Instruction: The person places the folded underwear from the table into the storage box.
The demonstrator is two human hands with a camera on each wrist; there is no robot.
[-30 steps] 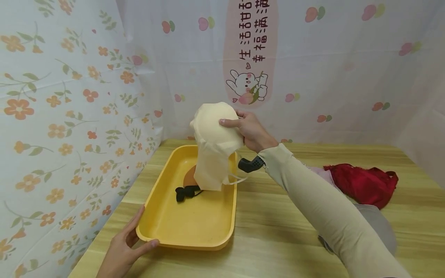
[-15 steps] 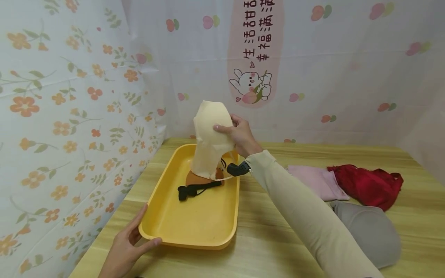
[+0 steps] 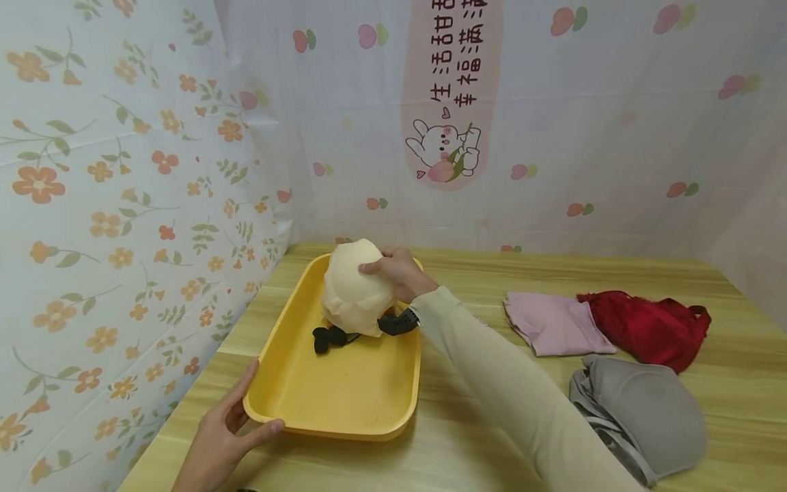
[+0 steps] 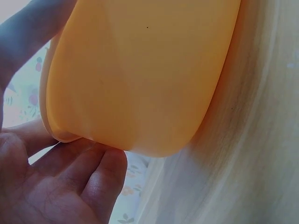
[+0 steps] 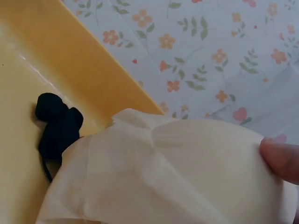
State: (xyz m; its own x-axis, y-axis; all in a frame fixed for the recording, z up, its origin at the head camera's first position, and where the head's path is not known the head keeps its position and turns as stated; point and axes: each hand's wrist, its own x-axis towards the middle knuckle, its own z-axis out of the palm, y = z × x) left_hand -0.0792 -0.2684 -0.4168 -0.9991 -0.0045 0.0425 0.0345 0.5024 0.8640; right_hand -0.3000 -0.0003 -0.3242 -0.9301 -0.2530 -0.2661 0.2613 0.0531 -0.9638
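Observation:
In the head view my right hand [image 3: 401, 272] pinches a cream bra [image 3: 355, 283] by its moulded cup, thumb on the outer face. The bra is down inside the far part of a yellow tray [image 3: 338, 393], its soft band bunched below the cup. Beside it in the tray lies a black bundle with a thin cord [image 5: 56, 126]; the brown piece next to that is mostly covered. My left hand [image 3: 224, 427] grips the tray's near left corner, thumb at the front rim. In the left wrist view its fingers [image 4: 105, 179] curl against the tray's rim.
To the right on the wooden table [image 3: 479, 410] lie a folded pink cloth [image 3: 553, 324], a red bra [image 3: 652, 328] and a grey bra [image 3: 652, 417]. Patterned cloth walls [image 3: 123, 239] stand at the left and back.
My right hand has lowered the cream bra into the tray, moving down and slightly left; the bra has crumpled and now hides most of the brown piece. My left hand stays on the corner.

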